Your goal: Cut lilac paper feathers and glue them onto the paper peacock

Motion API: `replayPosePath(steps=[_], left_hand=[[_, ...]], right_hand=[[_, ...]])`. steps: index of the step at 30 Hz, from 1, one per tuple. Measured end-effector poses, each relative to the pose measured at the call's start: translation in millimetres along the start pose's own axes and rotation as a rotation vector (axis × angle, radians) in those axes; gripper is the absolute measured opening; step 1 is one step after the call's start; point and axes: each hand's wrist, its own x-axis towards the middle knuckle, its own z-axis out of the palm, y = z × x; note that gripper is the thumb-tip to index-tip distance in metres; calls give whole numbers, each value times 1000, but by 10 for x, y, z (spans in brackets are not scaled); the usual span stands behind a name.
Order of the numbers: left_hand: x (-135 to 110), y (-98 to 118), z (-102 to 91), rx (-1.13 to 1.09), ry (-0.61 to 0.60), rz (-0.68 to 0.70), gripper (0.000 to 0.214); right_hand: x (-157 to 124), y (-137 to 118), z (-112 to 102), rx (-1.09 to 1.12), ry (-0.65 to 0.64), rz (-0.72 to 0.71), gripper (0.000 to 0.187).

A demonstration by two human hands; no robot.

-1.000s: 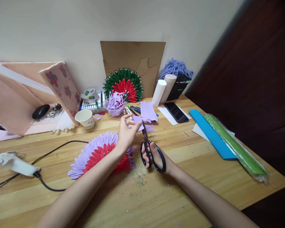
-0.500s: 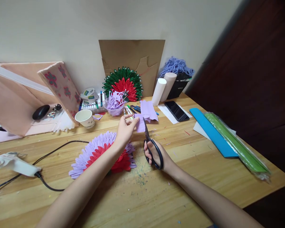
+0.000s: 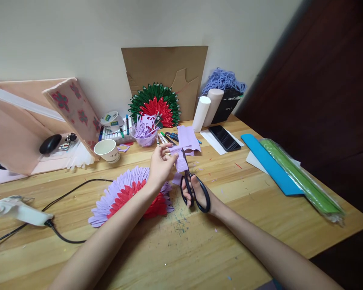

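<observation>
Between the thumb and fingers of my left hand is a piece of purple crepe paper. My right hand grips black-handled scissors, thumb and fingers through the loops. The blades point away from me along the right side of the paper, and the handles are spread. Below my left forearm lies a fan-shaped paper flower, red inside and purple outside, partly covered by the arm. A purple scrap shows under the held paper. Just beyond lies a larger purple paper sheet.
A bowl of purple strips, a paper cup and markers stand at the back left. A white glue gun with a black cord lies left. Right are a phone, blue paper and a wrapped green roll.
The scissors' handles have spread wider. The held paper has shifted slightly right and down, and a purple scrap now shows beneath it. The camera view has moved slightly.
</observation>
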Motion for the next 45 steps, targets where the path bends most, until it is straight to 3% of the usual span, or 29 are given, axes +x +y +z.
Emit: replayPosePath(steps=[6, 10, 18, 28, 31, 38, 45], left_hand=[[24, 8, -43, 24, 43, 27, 37], [8, 44, -51, 83, 5, 41, 32], [-59, 129, -17, 122, -58, 13, 38], [-48, 83, -13, 108, -94, -30, 46], [-44, 93, -13, 120, -95, -39, 46], [-80, 151, 9, 178, -148, -115, 47], [-59, 129, -11, 179, -155, -86, 45]], right_hand=[[21, 54, -33, -96, 35, -61, 67], [27, 62, -37, -112, 43, -77, 64], [-27, -57, -3, -16, -1, -29, 74], [41, 14, -37, -53, 93, -55, 67], [44, 20, -41, -34, 71, -60, 69], [84, 12, -65, -19, 90, -2, 71], [90, 12, -45, -31, 122, 26, 70]])
